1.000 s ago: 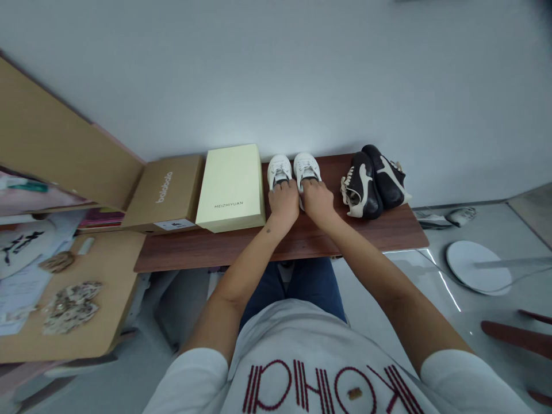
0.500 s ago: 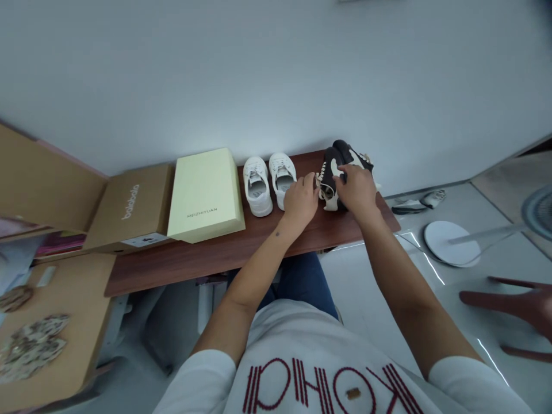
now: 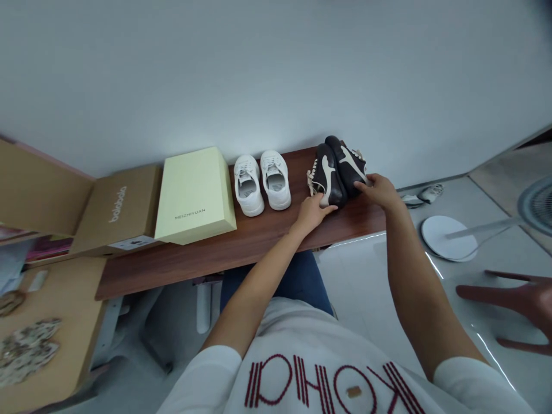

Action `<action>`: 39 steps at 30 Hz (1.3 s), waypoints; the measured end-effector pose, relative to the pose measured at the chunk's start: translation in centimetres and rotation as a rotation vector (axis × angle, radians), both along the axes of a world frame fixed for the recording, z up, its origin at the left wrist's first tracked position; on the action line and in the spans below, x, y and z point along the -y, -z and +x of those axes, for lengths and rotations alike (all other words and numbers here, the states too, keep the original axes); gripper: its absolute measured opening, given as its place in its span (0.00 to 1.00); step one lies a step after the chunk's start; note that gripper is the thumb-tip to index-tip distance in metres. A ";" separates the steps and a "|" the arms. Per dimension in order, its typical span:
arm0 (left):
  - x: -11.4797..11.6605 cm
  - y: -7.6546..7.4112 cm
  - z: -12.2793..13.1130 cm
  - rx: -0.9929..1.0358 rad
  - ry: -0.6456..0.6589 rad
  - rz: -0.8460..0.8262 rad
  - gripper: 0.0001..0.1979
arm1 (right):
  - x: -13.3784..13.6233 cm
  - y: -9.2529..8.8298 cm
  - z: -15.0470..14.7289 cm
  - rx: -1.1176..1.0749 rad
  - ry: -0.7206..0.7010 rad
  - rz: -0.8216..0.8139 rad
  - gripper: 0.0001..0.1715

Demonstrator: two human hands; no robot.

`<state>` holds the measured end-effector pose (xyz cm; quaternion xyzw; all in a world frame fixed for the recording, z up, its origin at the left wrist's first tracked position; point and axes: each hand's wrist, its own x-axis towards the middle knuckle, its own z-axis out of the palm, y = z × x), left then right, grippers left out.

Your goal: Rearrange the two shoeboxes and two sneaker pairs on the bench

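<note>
Two dark brown sneakers with cream trim lie tilted against each other at the right end of the brown wooden shelf (image 3: 254,241). My left hand (image 3: 314,214) grips the heel of the left brown sneaker (image 3: 326,172), thumb and fingers on either side of it. The heel of the right brown sneaker (image 3: 348,164) is pinched by my right hand (image 3: 379,190). Left of them, a pair of white sneakers (image 3: 276,190) stands side by side, toes to the wall, untouched by either hand.
A pale yellow shoe box (image 3: 194,190) and a brown cardboard box (image 3: 121,201) sit on the shelf's left part. At left is a desk (image 3: 81,322) with a patterned bow. On the floor at right are more shoes (image 3: 431,194), a fan base (image 3: 446,236) and a reddish stool (image 3: 526,302).
Both hands have shifted from the laces and sides of the brown sneakers to their heels. The right hand moved outward to the right. My view has turned slightly.
</note>
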<state>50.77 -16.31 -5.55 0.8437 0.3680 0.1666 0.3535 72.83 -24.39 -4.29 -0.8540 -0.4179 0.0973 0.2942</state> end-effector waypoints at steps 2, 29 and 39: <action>0.0 0.5 0.3 0.040 -0.007 -0.058 0.17 | 0.2 0.2 0.3 -0.219 -0.062 0.084 0.29; -2.3 -7.0 3.5 -0.525 0.165 0.261 0.17 | -4.3 -4.3 -4.2 0.606 -0.275 -0.447 0.19; -2.3 -7.5 5.6 -0.459 0.146 0.223 0.15 | -4.4 -4.2 -4.2 0.559 -0.240 -0.355 0.18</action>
